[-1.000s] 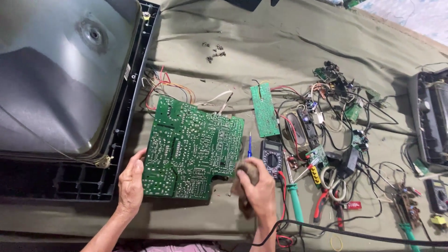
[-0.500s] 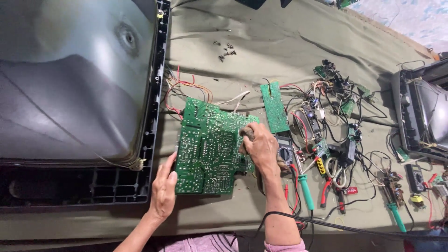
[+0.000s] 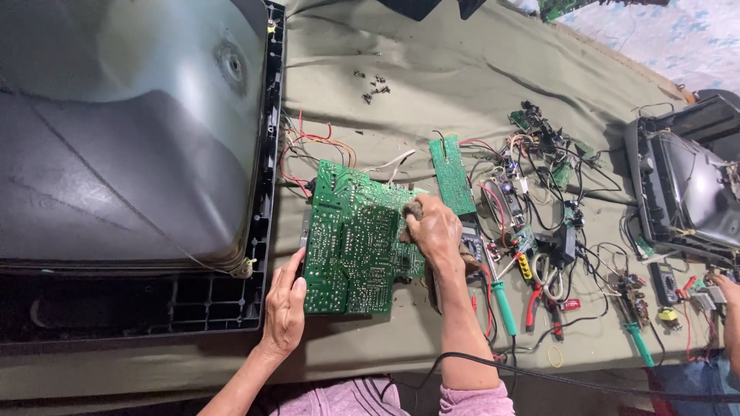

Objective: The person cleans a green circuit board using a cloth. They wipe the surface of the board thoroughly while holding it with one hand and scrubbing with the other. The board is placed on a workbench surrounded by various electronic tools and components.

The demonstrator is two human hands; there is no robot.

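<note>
A large green circuit board (image 3: 354,239) lies solder side up on the olive cloth, wired by red and white leads to the picture tube beside it. My left hand (image 3: 284,308) rests flat against the board's lower left edge, steadying it. My right hand (image 3: 435,231) is closed around a small brown wad of cloth (image 3: 413,209) and presses it on the board's upper right corner. Part of the board's right edge is hidden under that hand.
A big grey picture tube in a black frame (image 3: 139,154) fills the left. A narrow green board (image 3: 451,176), pliers, green-handled soldering irons (image 3: 502,304), loose parts and wires lie to the right. A second small tube set (image 3: 690,192) stands far right; another person's hand (image 3: 724,289) shows at the edge.
My right hand with the wad has moved from the board's lower right edge up onto its upper right corner. The left hand stays at the board's lower left edge; the camera view has shifted.
</note>
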